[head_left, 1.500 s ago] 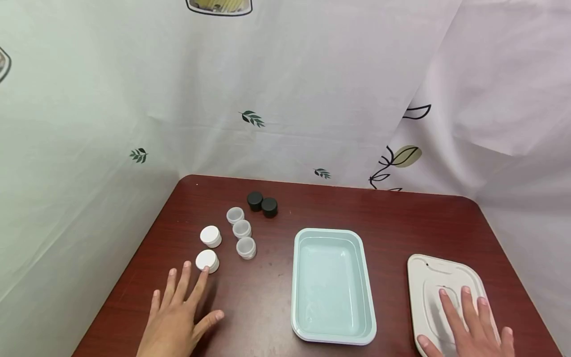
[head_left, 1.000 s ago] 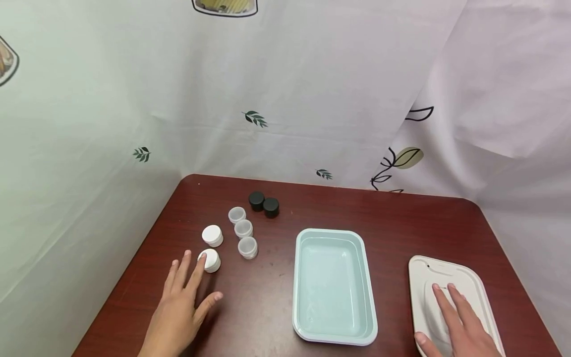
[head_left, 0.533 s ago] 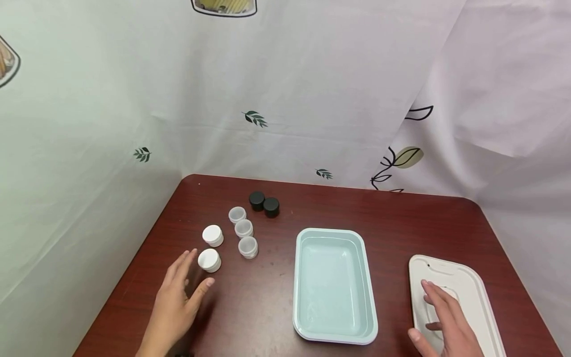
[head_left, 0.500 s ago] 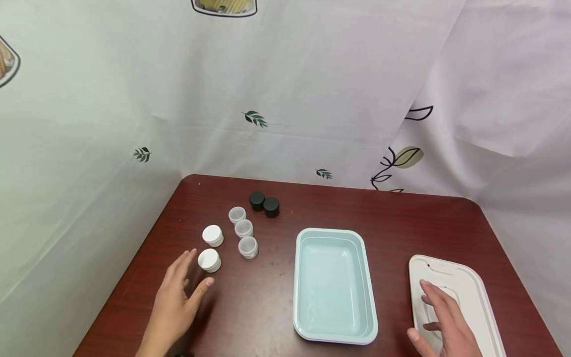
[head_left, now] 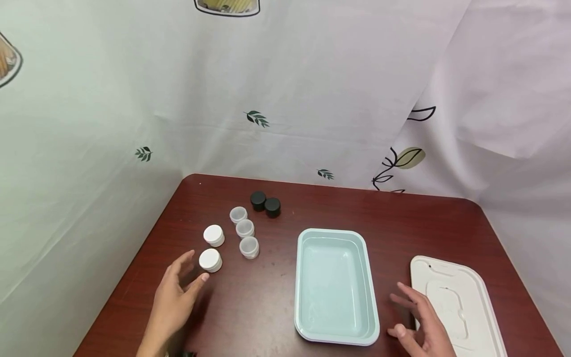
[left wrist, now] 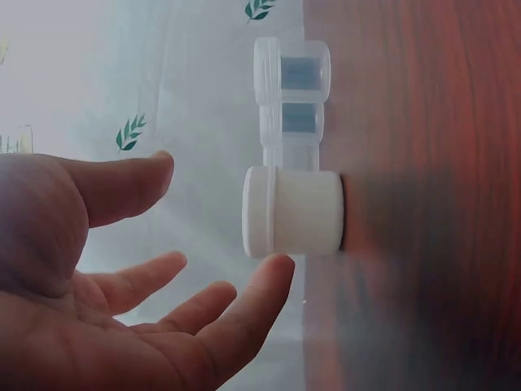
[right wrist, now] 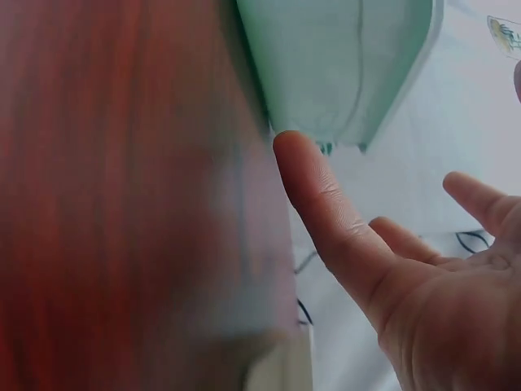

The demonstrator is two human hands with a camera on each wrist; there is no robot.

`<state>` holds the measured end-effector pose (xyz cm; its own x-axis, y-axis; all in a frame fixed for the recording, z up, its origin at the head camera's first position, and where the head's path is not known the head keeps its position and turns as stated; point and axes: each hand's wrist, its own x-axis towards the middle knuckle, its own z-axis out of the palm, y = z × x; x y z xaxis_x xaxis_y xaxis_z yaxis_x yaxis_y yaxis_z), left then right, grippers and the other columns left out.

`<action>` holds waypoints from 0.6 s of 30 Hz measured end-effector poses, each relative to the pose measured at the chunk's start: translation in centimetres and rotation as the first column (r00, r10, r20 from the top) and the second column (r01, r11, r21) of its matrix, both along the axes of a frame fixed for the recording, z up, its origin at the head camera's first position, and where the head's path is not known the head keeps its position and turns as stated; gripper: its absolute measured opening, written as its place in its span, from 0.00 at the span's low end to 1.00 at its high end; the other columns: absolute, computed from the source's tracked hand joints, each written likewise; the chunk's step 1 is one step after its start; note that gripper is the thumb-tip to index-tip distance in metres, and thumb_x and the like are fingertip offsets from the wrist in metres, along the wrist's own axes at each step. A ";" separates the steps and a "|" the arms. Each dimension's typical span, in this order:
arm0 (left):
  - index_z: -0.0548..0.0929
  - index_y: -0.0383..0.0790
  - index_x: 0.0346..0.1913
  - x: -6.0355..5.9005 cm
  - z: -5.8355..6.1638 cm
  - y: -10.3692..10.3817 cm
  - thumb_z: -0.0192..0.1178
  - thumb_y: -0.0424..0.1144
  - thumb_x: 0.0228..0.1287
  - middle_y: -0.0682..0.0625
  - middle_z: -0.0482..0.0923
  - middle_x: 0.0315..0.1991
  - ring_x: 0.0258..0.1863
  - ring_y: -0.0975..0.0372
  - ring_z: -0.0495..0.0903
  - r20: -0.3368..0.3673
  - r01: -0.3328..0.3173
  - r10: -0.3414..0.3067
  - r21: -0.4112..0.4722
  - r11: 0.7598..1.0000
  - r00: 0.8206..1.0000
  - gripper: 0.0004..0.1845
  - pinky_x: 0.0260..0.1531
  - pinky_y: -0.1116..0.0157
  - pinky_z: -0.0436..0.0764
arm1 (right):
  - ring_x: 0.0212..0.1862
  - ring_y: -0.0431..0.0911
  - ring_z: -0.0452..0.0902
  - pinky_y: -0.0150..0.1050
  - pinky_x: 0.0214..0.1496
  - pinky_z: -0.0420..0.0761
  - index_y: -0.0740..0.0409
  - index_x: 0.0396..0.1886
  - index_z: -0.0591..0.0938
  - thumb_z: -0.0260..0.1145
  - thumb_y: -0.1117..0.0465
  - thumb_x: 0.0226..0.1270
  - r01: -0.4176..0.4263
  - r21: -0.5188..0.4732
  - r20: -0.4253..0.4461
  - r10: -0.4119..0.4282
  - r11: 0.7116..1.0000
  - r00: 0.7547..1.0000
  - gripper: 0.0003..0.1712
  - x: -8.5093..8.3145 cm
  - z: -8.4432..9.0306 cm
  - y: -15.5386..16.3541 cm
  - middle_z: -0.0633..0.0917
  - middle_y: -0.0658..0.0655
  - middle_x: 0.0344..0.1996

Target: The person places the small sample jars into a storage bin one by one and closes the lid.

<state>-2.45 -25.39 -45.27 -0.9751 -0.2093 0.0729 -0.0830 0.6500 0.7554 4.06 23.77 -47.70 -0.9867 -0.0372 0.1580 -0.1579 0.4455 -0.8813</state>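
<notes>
My left hand (head_left: 173, 300) is beside the nearer white lidded jar (head_left: 210, 260), thumb and fingers spread apart around its near left side and holding nothing. In the left wrist view that white jar (left wrist: 293, 212) stands upright just beyond the fingertips. A second white jar (head_left: 214, 235) sits right behind it. My right hand (head_left: 424, 322) hovers between the light blue tray (head_left: 336, 335) and the white lid (head_left: 482, 310), fingers loosely bent with nothing in them. The right wrist view has its fingertip close to the tray's wall (right wrist: 326, 65).
Several clear small jars (head_left: 249, 247) stand in a row right of the white ones. Two black jars (head_left: 272, 207) are behind them, near the back edge of the dark red table (head_left: 379, 213). White patterned cloth (head_left: 285, 89) hangs behind and along both sides.
My right hand has lifted off the white lid and moved left toward the tray. My left hand has drawn its forefinger off the near white jar and turned sideways, thumb up, beside it.
</notes>
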 end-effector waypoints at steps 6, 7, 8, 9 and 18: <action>0.67 0.40 0.78 -0.7 -0.1 0.0 0.70 0.36 0.71 0.36 0.71 0.74 0.72 0.41 0.75 0.103 -0.049 0.040 0.087 0.995 0.994 0.36 0.52 0.77 0.80 | 0.69 0.23 0.70 0.44 0.36 0.92 0.66 0.82 0.57 0.55 0.78 0.75 -0.104 -0.222 0.003 0.108 0.970 0.994 0.39 -0.3 -1.2 -0.4 0.69 0.41 0.73; 0.67 0.40 0.78 -0.8 -0.2 0.0 0.70 0.35 0.71 0.36 0.71 0.74 0.72 0.41 0.75 0.112 -0.054 0.043 0.102 0.993 0.993 0.37 0.51 0.82 0.75 | 0.69 0.24 0.70 0.46 0.37 0.92 0.67 0.82 0.56 0.54 0.79 0.75 -0.114 -0.258 0.008 0.120 0.960 0.993 0.38 -0.4 -1.3 -0.5 0.69 0.42 0.74; 0.67 0.39 0.78 -0.9 -0.3 0.0 0.70 0.35 0.71 0.36 0.71 0.75 0.73 0.41 0.75 0.118 -0.057 0.042 0.126 0.990 0.992 0.37 0.49 0.86 0.72 | 0.70 0.25 0.70 0.47 0.38 0.92 0.67 0.82 0.56 0.54 0.79 0.75 -0.117 -0.293 0.019 0.128 0.949 0.992 0.38 -0.4 -1.5 -0.6 0.69 0.42 0.74; 0.67 0.39 0.78 -0.9 -0.4 0.0 0.70 0.34 0.71 0.36 0.71 0.75 0.73 0.41 0.74 0.122 -0.060 0.042 0.148 0.987 0.992 0.36 0.48 0.89 0.69 | 0.70 0.25 0.71 0.48 0.39 0.92 0.66 0.82 0.56 0.53 0.78 0.76 -0.106 -0.330 0.043 0.127 0.938 0.991 0.37 -0.4 -1.6 -0.8 0.68 0.43 0.75; 0.65 0.36 0.78 -1.6 -1.2 0.2 0.68 0.29 0.71 0.35 0.65 0.77 0.75 0.42 0.71 0.132 -0.079 0.041 0.297 0.952 0.990 0.36 0.45 0.87 0.75 | 0.71 0.28 0.71 0.46 0.52 0.90 0.63 0.84 0.53 0.54 0.79 0.75 -0.158 -0.502 0.081 0.229 0.850 0.970 0.41 -0.2 -2.5 -2.5 0.67 0.39 0.77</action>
<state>-4.02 -25.19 -46.51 -0.9576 -0.2610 -0.1216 -0.2188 0.3851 0.8966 3.85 21.31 -50.15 -0.9804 -0.1823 0.0744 -0.0615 -0.0755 -0.9953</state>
